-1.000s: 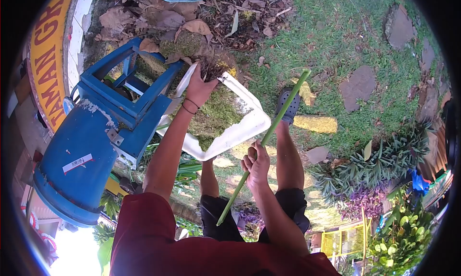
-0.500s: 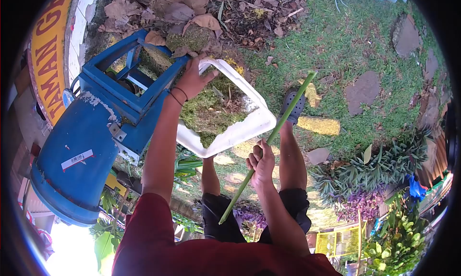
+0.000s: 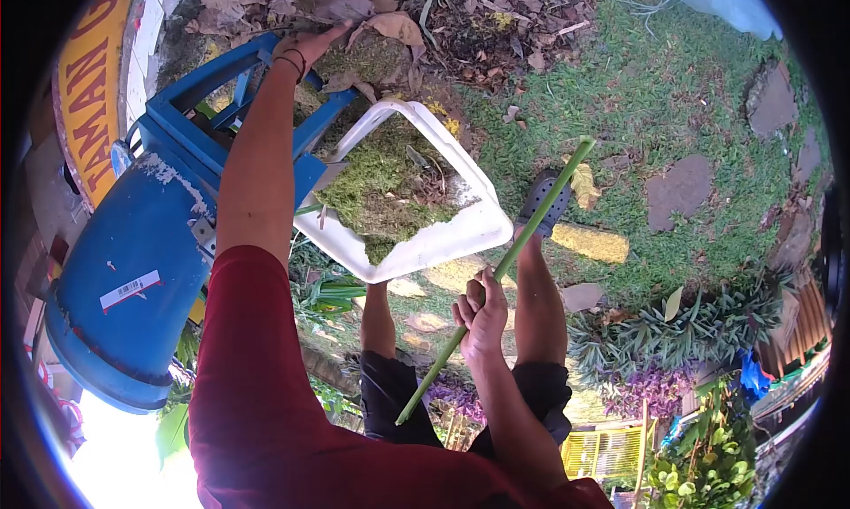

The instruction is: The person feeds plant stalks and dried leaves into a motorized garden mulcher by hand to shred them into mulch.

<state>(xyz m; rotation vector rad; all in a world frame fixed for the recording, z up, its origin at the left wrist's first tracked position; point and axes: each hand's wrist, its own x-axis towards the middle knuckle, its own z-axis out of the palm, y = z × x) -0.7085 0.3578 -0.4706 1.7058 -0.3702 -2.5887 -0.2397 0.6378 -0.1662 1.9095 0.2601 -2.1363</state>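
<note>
My right hand (image 3: 482, 319) is closed round a long green stalk (image 3: 531, 221), which slants up to the right in front of my legs. My left hand (image 3: 312, 45) reaches past the top of a blue metal frame (image 3: 190, 150), fingers stretched out towards the dry leaves; it holds nothing I can see. A white plastic tray (image 3: 474, 230) with chopped green matter (image 3: 376, 190) in it lies between my arms, against the blue machine (image 3: 133, 270). My left forearm hides part of the frame.
Dry brown leaves (image 3: 390, 29) lie at the top. Grass with flat stones (image 3: 677, 190) spreads on the right. My foot in a dark clog (image 3: 544, 204) stands beside a yellow block (image 3: 591, 242). Pale blue netting (image 3: 717, 4) is at top right.
My left hand has left the tray's edge and moved up and left over the blue frame to the leaves. My right hand keeps its hold on the stalk, hardly moved.
</note>
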